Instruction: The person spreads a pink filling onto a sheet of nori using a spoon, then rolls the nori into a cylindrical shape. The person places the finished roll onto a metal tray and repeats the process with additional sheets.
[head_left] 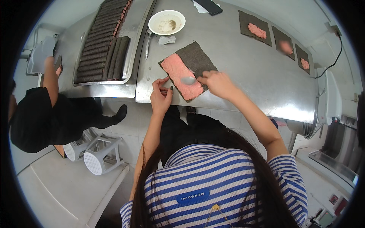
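Observation:
A dark seaweed sheet (197,57) lies at an angle near the table's front edge, with a thick band of pink minced paste (176,68) along its left side. My right hand (216,83) is closed around a metal spoon (188,80), whose bowl rests on the paste; the handle is mostly hidden by my fingers. At the sheet's lower left edge is my left hand (161,95). Its index finger and thumb are apart, with their tips at or very near the edge, and the other fingers are curled.
A metal tray (129,72) of dark seaweed rolls stands left. Beyond the sheet are a white bowl (167,22), another spoon (147,45) and a crumpled tissue (166,40). More seaweed sheets (243,22) with pink paste lie far right. A person in black (49,117) works at left, near stools (95,161).

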Demonstrator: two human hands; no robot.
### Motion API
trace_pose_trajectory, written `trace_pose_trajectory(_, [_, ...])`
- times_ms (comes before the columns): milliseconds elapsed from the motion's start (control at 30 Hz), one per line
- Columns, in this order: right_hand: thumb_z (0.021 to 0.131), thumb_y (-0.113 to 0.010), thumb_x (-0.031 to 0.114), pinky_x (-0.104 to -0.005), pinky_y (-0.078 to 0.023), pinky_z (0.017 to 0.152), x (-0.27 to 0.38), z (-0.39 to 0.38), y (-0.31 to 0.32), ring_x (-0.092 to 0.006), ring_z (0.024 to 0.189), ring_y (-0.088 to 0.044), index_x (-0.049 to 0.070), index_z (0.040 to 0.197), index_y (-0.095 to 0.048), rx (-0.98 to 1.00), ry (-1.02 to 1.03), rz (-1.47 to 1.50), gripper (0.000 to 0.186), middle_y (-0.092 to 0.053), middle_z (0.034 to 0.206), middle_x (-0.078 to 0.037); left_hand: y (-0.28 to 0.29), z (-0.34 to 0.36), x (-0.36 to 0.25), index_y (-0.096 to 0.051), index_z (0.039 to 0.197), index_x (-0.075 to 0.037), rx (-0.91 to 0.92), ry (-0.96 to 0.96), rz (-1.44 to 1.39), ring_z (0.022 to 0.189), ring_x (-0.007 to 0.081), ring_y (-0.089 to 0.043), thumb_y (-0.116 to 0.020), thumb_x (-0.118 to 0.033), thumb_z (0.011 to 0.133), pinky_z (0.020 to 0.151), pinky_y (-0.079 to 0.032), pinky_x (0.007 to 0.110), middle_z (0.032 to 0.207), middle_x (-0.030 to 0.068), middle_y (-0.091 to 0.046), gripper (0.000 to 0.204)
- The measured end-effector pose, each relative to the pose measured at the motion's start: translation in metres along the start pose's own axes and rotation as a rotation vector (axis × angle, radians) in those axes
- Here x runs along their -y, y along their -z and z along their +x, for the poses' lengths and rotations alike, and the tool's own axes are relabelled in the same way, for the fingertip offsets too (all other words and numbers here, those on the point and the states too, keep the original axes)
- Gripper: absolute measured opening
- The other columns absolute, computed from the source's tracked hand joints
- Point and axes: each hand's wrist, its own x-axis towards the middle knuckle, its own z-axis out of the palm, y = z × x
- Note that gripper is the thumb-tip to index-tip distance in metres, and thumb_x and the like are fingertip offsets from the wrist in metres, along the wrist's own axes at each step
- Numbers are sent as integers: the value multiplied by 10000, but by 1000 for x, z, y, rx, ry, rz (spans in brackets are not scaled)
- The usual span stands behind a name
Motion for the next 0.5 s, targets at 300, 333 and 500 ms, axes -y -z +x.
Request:
trace_pose_trajectory(300, [765, -520, 46, -421, -506, 678, -4, -12, 26, -289, 811, -628, 158, 1017, -709, 82, 9, 83, 334, -610, 824, -83, 1, -1, 1, -428, 1099, -23, -2, 17, 58, 719, 172, -649, -626, -23, 778, 656, -533, 283, 1154, 66, -650, 377])
trace_pose_trajectory(333, [763, -519, 44, -422, -505, 678, -7, 1, 28, -294, 806, -627, 159, 1017, -712, 36, -30, 96, 338, -611, 819, -87, 1, 0, 0, -426, 1100, -24, -4, 15, 50, 719, 173, -648, -624, -23, 778, 656, -533, 284, 1154, 64, -650, 378])
trace_pose_trajectory(500, [757, -520, 32, -427, -497, 675, -36, 62, 7, -302, 798, -624, 133, 1018, -707, -115, -42, 85, 337, -611, 835, -99, 1, 1, 1, -415, 1102, -22, 13, 1, 11, 724, 174, -646, -608, -9, 781, 656, -535, 283, 1151, 78, -650, 374])
